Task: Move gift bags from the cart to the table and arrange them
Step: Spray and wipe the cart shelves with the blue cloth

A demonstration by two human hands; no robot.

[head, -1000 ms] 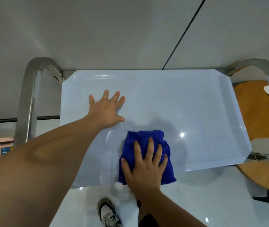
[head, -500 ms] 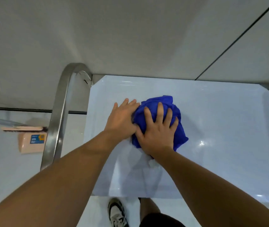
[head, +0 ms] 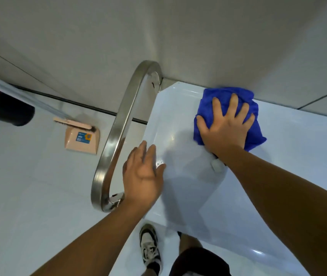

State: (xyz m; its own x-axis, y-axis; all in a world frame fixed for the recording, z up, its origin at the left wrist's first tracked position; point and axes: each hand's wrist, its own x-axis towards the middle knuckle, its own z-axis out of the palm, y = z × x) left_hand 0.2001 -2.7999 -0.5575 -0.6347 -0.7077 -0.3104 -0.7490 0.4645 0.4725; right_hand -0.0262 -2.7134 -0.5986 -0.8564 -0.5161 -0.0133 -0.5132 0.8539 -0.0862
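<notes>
The cart's pale blue top shelf (head: 278, 176) fills the right half of the view, with no gift bags on it. My right hand (head: 226, 126) presses a crumpled blue cloth (head: 256, 114) flat against the shelf at its far left corner, fingers spread. My left hand (head: 142, 174) lies over the shelf's left edge with fingers straight, holding nothing, beside the steel handle (head: 119, 132). No table is in view.
The cart stands against a grey wall (head: 178, 36). On the light floor to the left lie a pink dustpan (head: 82, 140) with a brush and a black bin (head: 9, 110). My shoe (head: 148, 246) shows below the cart's near edge.
My right hand has slid the cloth from the shelf's front to its far left corner. My left hand has drawn back from the cloth to the shelf's left edge. My view has swung left.
</notes>
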